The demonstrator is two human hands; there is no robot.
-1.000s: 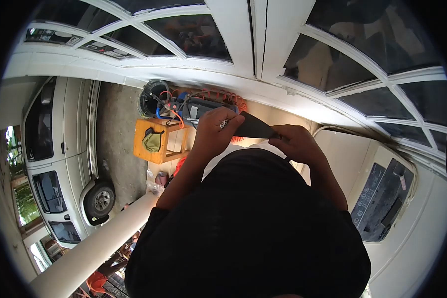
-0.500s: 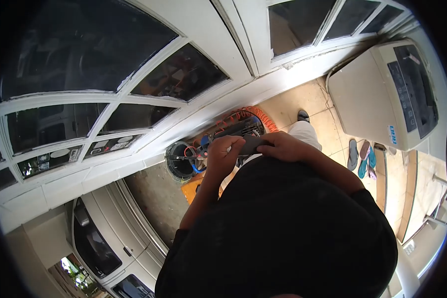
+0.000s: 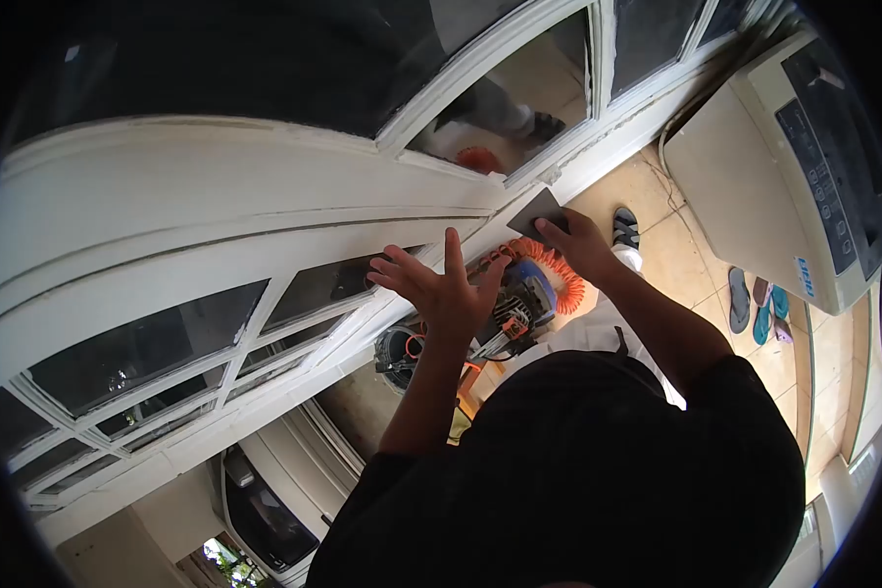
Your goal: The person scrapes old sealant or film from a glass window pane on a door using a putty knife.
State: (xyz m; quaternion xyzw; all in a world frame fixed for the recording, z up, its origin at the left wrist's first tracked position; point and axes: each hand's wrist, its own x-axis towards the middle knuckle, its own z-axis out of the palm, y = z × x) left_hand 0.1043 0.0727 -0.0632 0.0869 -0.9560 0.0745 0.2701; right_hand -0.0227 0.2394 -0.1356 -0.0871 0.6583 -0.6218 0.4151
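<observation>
My right hand (image 3: 585,247) grips a small dark grey sheet of sandpaper (image 3: 535,214) by its edge, with the thumb on top. The sheet overlaps the lower edge of the white window frame (image 3: 570,157) in this view. My left hand (image 3: 444,292) is empty, its fingers spread apart, raised in front of the white frame panels. Below the hands lie a machine (image 3: 524,309) resembling an air compressor and an orange coiled hose (image 3: 569,286).
A dark bucket (image 3: 394,361) stands by the wall. A washing machine (image 3: 745,186) is at the right, with sandals (image 3: 740,299) on the tiles beside it. Glass panes (image 3: 157,338) line the white frames. A parked vehicle (image 3: 299,461) is at lower left.
Both hands were together on the sandpaper at the waist. The left has let go and opened; the right has carried the sheet up toward the frame. The view has shifted too.
</observation>
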